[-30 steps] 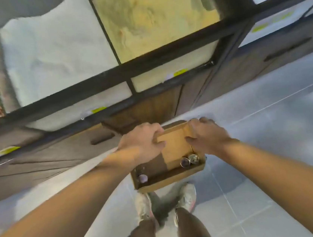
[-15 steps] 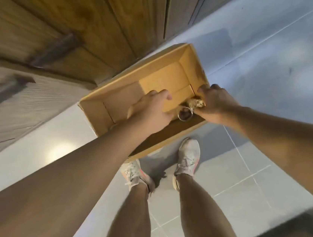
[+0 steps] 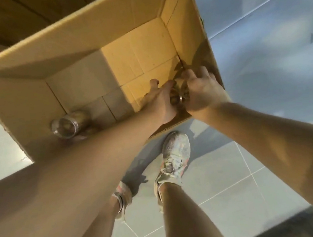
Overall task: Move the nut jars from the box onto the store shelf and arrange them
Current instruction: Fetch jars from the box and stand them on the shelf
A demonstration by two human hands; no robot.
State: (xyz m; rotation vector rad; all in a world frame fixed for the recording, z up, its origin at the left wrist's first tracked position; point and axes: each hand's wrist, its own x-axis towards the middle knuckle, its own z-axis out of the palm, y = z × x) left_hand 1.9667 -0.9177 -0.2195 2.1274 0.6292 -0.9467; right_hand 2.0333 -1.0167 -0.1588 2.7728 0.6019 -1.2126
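From my head camera I look straight down into an open brown cardboard box (image 3: 33, 105) standing on the pale grey tiled floor (image 3: 218, 189). At its near left corner a clear glass jar with nuts inside (image 3: 68, 123) lies on its side on the box bottom, its round end turned toward me; nothing touches it. A second small shape just beside it, under my left forearm, is too blurred for me to name.

Moving right, my left arm runs diagonally across the box and my left hand (image 3: 161, 100) reaches down to the box floor near the right wall. Its fingers are stretched forward and lie against another jar of nuts with a metal ring at its neck (image 3: 178, 96), which sits in the near right corner of the box. Whether the thumb wraps it I cannot tell, since the hand covers that side.

My right hand (image 3: 201, 91) comes over the right wall and its fingers curl round the same jar from the other side, gripping it. The jar is mostly hidden between the two hands.

Below the box edge my two light worn sneakers (image 3: 175, 155) stand on the tiles. Wooden cabinet fronts (image 3: 13, 17) show past the far rim.
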